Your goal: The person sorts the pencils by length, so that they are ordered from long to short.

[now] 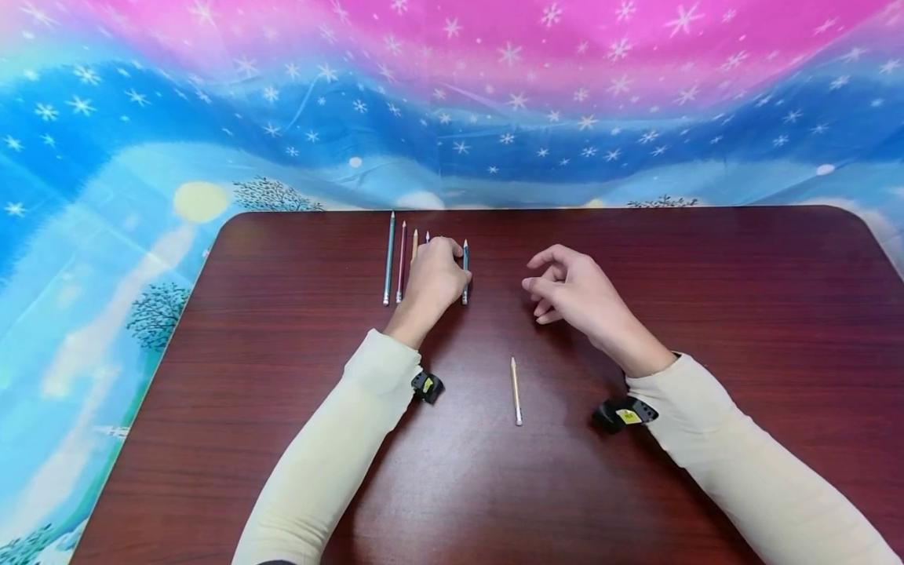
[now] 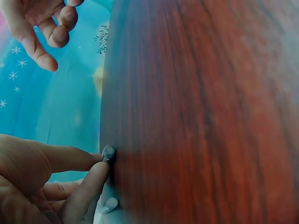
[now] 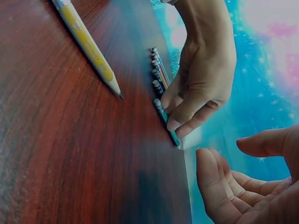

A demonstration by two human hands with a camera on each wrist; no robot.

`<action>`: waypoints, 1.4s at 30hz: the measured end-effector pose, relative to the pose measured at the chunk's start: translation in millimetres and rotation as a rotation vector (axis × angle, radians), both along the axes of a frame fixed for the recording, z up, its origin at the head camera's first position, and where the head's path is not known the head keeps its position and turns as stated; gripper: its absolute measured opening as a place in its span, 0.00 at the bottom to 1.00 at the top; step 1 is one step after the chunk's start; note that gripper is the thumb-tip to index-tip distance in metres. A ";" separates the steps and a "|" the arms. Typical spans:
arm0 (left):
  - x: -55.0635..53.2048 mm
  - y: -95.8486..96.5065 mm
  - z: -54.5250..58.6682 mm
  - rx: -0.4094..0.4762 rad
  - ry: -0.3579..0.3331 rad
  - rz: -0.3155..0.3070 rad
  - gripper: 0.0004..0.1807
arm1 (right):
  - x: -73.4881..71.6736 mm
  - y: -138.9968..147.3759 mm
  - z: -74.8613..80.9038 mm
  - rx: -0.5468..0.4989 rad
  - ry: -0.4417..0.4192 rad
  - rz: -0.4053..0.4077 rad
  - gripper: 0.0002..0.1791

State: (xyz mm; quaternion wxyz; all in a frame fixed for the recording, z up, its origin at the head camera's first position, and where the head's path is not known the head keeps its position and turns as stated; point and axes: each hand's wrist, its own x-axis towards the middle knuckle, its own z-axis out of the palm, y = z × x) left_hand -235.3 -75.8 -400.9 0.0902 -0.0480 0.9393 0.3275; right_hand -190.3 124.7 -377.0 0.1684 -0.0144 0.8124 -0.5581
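Observation:
My left hand point(image 1: 436, 276) is over the right end of a row of pencils at the table's far side. Its thumb and a finger pinch a blue-green pencil point(image 1: 465, 292), which lies with its tip toward the far edge; the right wrist view shows the fingers along this pencil point(image 3: 160, 110). To the left lie a teal pencil point(image 1: 389, 259) and a dark red pencil point(image 1: 402, 263). More pencils in the row are partly hidden by the hand. My right hand point(image 1: 582, 294) hovers to the right, fingers loosely bent and holding nothing.
A shorter yellow pencil point(image 1: 516, 392) lies alone nearer me, between the forearms, its tip pointing away. The dark reddish wooden table point(image 1: 741, 314) ends at a far edge, behind which hangs a snowflake-patterned cloth point(image 1: 494, 102). Each wrist wears a small black camera.

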 end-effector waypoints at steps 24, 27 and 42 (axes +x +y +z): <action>2.2 -8.4 2.4 -0.022 -0.003 0.019 0.20 | 2.4 4.1 -5.2 -0.018 -0.018 0.003 0.21; 2.5 -8.7 1.8 -0.024 0.004 0.018 0.19 | 2.4 4.9 -6.4 -0.021 -0.021 -0.001 0.21; 1.4 -9.5 1.8 -0.048 0.014 -0.009 0.20 | 1.6 6.7 -9.7 -0.021 -0.037 -0.006 0.20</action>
